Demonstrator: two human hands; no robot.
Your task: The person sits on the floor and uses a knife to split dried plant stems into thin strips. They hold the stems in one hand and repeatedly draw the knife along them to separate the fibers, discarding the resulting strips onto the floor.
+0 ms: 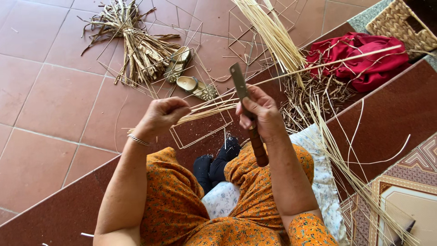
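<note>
My left hand [160,116] is closed around the split end of a long pale cane strip [318,66] that runs up and to the right across the red cloth. My right hand [259,111] grips a knife [239,84] with a brown wooden handle [258,146], its flat blade pointing up and resting against the cane. Thin split strands [207,109] stretch between the two hands. My legs in orange patterned cloth sit below.
A bundle of pale canes [273,32] and dark shavings [314,93] lie by a red cloth [364,59] and a woven basket [403,25]. Dried stalks [132,45], wire frames [200,132] and two sandals [189,75] rest on the tiled floor. More cane strips [346,168] lie at right.
</note>
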